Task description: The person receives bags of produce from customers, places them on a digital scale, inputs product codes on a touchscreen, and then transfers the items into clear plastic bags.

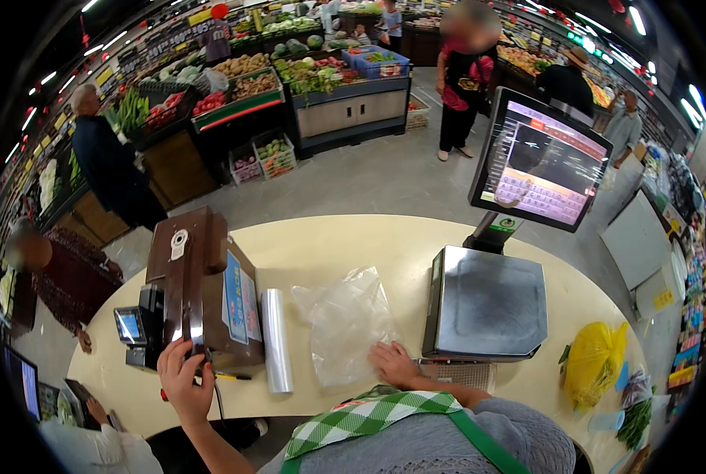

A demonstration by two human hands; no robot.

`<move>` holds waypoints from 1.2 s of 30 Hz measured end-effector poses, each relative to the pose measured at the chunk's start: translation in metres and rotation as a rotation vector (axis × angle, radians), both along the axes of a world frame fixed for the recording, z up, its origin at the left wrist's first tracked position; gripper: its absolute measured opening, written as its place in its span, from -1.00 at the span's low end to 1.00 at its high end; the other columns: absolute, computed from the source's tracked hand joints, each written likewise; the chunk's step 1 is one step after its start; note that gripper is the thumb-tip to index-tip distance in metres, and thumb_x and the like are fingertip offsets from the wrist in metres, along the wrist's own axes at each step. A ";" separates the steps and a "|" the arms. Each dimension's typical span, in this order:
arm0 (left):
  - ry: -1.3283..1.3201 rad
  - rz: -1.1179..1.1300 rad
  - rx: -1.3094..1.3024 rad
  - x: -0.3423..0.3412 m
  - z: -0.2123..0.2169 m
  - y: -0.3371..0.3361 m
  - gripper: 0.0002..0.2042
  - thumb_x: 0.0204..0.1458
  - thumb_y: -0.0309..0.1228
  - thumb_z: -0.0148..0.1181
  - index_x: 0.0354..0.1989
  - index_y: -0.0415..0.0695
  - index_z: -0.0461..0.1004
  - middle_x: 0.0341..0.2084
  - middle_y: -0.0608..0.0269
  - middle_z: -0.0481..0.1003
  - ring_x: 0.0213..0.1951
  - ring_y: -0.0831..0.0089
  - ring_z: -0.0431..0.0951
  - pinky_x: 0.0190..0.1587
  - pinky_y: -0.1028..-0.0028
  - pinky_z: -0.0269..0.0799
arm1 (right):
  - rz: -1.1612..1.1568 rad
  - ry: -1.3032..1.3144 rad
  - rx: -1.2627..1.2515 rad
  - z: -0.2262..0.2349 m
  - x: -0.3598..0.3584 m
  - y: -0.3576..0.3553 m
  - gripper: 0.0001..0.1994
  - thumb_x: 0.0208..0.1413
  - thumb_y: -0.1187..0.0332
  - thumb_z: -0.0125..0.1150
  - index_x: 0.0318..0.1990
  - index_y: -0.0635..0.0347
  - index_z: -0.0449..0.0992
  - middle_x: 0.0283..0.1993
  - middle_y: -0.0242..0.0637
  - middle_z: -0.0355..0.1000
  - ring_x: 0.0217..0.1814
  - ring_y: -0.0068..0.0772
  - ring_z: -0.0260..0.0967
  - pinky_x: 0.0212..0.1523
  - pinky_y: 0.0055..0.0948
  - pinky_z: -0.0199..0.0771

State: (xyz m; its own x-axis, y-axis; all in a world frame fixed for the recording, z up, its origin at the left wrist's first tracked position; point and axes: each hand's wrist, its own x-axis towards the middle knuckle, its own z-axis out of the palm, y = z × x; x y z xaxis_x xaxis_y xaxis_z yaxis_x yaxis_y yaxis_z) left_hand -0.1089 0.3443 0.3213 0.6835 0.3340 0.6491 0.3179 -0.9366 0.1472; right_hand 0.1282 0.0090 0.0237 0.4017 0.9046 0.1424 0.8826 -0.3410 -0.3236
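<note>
My left hand (185,381) is raised at the near side of a brown box-shaped machine (183,265), fingers apart, fingertips at its edge; I cannot tell if they press on it. My right hand (394,365) lies flat on the counter, its fingertips at the right edge of a clear plastic bag (345,328). The bag is spread out flat and wrinkled. A roll of clear plastic bags (276,340) lies between the brown machine and the loose bag. To the right of my right hand stands a scale (489,304) with a bare metal plate.
A lit touchscreen (546,162) rises behind the scale. On the right of the cream counter (337,229) sit a yellow bag (596,363) and green vegetables (636,423). A small black display device (136,328) stands left. Several people and produce stands (345,110) are beyond.
</note>
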 end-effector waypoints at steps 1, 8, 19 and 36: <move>-0.004 0.000 0.010 -0.001 0.000 0.001 -0.85 -0.27 -0.54 0.27 -0.47 -0.18 0.46 -0.16 0.11 0.51 0.04 0.02 0.45 0.08 0.12 0.30 | 0.008 -0.017 0.022 0.000 0.001 0.001 -0.58 0.15 0.23 0.09 0.18 0.04 0.40 0.31 -0.25 0.27 0.41 -0.25 0.11 0.39 0.00 0.01; -0.004 -0.011 0.020 -0.001 0.002 0.001 -0.85 -0.27 -0.57 0.29 -0.58 -0.17 0.39 -0.17 0.12 0.54 0.03 0.06 0.49 0.06 0.16 0.34 | -0.106 -0.002 -0.162 -0.040 0.009 0.010 -0.72 0.17 0.31 0.02 0.00 0.15 0.44 -0.01 -0.10 0.40 0.03 -0.10 0.34 0.11 -0.02 0.27; -0.205 -0.222 -0.063 0.013 -0.058 -0.046 -0.81 -0.26 -0.48 0.38 -0.46 -0.09 0.48 -0.23 0.26 0.56 -0.08 0.21 0.54 -0.03 0.24 0.41 | 0.017 -0.336 0.104 -0.067 0.013 0.010 -0.67 0.14 0.25 0.06 0.04 0.11 0.44 0.02 -0.18 0.40 0.06 -0.17 0.33 0.10 -0.04 0.27; 0.370 -0.260 -0.470 0.059 -0.319 -0.102 -0.46 0.00 -0.27 0.23 0.18 -0.16 0.32 0.31 0.00 0.20 0.35 0.10 0.16 0.37 0.16 0.05 | 0.084 -0.279 0.020 -0.095 0.029 0.001 -0.39 -0.06 0.07 0.21 0.24 -0.11 0.39 0.35 -0.32 0.27 0.44 -0.23 0.10 0.29 0.18 0.06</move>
